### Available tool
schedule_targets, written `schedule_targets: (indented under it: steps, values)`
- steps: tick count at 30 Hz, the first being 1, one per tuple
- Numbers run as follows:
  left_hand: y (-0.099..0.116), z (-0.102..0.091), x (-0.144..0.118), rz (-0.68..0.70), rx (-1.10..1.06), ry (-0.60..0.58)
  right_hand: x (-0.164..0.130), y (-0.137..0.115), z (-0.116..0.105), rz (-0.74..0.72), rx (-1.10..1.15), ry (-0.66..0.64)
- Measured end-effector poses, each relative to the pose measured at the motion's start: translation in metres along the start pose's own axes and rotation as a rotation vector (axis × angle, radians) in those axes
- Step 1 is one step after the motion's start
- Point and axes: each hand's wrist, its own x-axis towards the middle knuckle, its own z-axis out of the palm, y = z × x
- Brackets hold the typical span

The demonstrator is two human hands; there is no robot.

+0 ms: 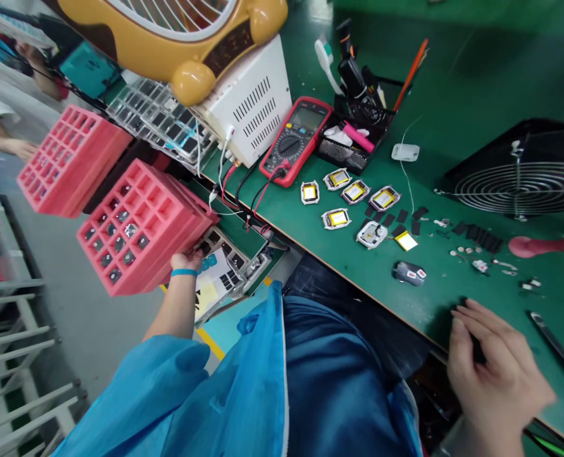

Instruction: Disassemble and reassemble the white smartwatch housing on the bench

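The left hand (187, 261) was at the pink foam tray (167, 246) beyond the edge of the worktop (453, 285); neither its grip nor the right hand's (498, 362) could be judged (fingers partly hidden). Level handling suited the small pocketed parts (119, 243).

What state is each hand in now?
Left hand: at nearer pink tray stack, grip unclear.
Right hand: loosely curled, half open, nothing visible in it.
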Motion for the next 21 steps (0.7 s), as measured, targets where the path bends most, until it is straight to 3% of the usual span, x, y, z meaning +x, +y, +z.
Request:
schedule_targets:
  steps: [5, 10, 13, 17, 21]
  values:
    - [0.001, 0.002, -0.002, 0.03, 0.15, 0.007, -0.001, 0.0, 0.0, 0.005, 0.014, -0.001]
    - [-0.004, -0.004, -0.02, 0.263, 0.38, -0.098, -0.002, 0.0, 0.001, 0.008, 0.025, 0.01]
    - [-0.023, -0.018, -0.051, 0.468, 0.559, -0.243, -0.002, 0.001, 0.001, 0.013, 0.031, 0.003]
    - [-0.061, -0.037, -0.092, 0.673, 0.822, -0.519, -0.003, 0.001, 0.0, 0.027, 0.034, 0.001]
    - [-0.084, -0.041, -0.1, 0.759, 1.035, -0.562, -0.004, 0.002, -0.001, 0.024, 0.04, -0.003]
